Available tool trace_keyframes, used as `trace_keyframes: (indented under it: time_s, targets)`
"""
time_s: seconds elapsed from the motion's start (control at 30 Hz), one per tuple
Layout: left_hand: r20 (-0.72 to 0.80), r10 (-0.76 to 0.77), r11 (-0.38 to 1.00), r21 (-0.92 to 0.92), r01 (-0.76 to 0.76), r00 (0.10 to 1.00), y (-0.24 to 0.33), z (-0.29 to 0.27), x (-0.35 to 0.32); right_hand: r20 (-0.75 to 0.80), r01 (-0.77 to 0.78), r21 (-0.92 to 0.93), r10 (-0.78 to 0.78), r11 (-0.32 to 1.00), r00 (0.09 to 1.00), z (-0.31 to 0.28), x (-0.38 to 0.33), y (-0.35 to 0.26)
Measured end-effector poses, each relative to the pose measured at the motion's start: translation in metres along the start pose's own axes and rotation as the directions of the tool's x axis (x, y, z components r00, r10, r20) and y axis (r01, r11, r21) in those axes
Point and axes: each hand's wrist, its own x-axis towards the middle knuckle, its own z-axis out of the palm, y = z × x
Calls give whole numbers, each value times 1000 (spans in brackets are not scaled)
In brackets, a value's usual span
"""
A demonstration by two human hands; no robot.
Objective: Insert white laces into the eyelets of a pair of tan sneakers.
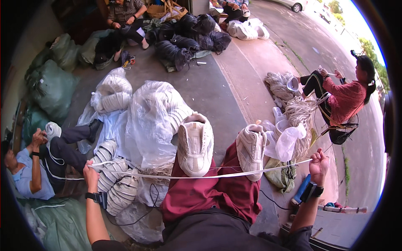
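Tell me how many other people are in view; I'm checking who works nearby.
4, maybe more hidden: a seated person lower left, one top left, one cut off at top, one in pink right.

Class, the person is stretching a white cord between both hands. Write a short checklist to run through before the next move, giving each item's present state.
1. Left hand closed on the white cord: ok.
2. Right hand closed on the cord's other end: ok.
3. Cord stretched across between the hands, sagging only slightly: ok.
4. Cord passes over the shins near the pale shoes, free of the soles: cannot tell.
5. Cord bundles in clear bags lie ahead of the feet: ok.
6. Cord free of knots: cannot tell.
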Motion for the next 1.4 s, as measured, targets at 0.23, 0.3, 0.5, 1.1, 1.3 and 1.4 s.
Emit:
trace_keyframes:
  time_s: [0.23,0.3,0.5,1.1,1.3,1.4]
  targets:
    - [238,-89,520,-817,249,967,-64,1,27,-300,-126,-100,91,987,950,-102,58,2]
    - [263,-120,217,-934,284,957,-57,-5,28,-314,-157,-78,125,985,941,-115,59,4]
    - [158,-233,335,-913,232,960,-124,-23,87,-485,-224,-60,168,973,858,-176,66,-5]
    - [604,205,408,-768,494,770,60,52,-66,243,-291,-241,348,926,905,-16,-49,67]
    - [733,489,612,-675,412,473,129,82,-170,453,-446,-424,611,788,649,71,-147,141]
    - [829,484,723,-559,406,280,142,91,-204,448,-593,-564,816,575,364,85,-181,181]
